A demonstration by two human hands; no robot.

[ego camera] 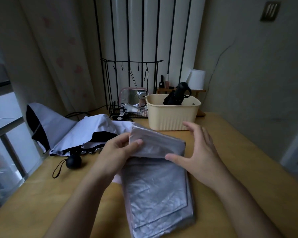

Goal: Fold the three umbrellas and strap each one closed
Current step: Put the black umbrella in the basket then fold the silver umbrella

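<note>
A silver-grey umbrella lies flattened along the wooden table in front of me, its far end folded up. My left hand grips that raised far end, thumb on top. My right hand hovers at the umbrella's right side with fingers spread, thumb touching the fabric. A white and black umbrella sprawls loose at the left, its round black handle with a wrist loop beside it. A black folded umbrella stands in the cream basket.
A black wire rack with small items and a pink-framed mirror stand behind the basket. A small wooden shelf holds bottles and a white lamp. A window lies to the left, a wall to the right.
</note>
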